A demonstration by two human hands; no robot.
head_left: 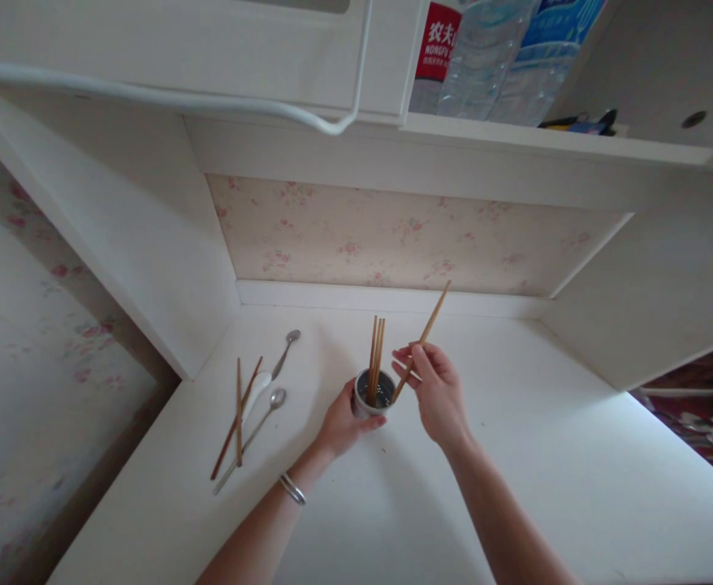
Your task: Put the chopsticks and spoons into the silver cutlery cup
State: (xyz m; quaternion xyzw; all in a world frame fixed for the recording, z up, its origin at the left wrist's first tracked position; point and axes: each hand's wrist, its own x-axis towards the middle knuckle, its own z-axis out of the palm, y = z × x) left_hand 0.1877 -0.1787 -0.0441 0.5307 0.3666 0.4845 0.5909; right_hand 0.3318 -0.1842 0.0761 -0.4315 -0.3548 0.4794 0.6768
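My left hand (341, 422) is wrapped round a metal cup (364, 408), which stands upright with several wooden chopsticks (377, 349) leaning in it. Between the fingers of my right hand (438, 390) is a pair of light wooden chopsticks or a single one (433, 319); I cannot tell which. It slants up to the right, its lower end beside the cup's right rim. To the left on the white desk lie two crossed chopsticks (239, 406), a white spoon (257, 385) and two long-handled metal spoons (278, 398), partly overlapping.
White side panels enclose the desk (551, 455), with a flowered wall at the back. Overhead, a shelf (515, 140) holds clear water bottles (484, 57) and small items. A white cable (210, 101) hangs along the upper left.
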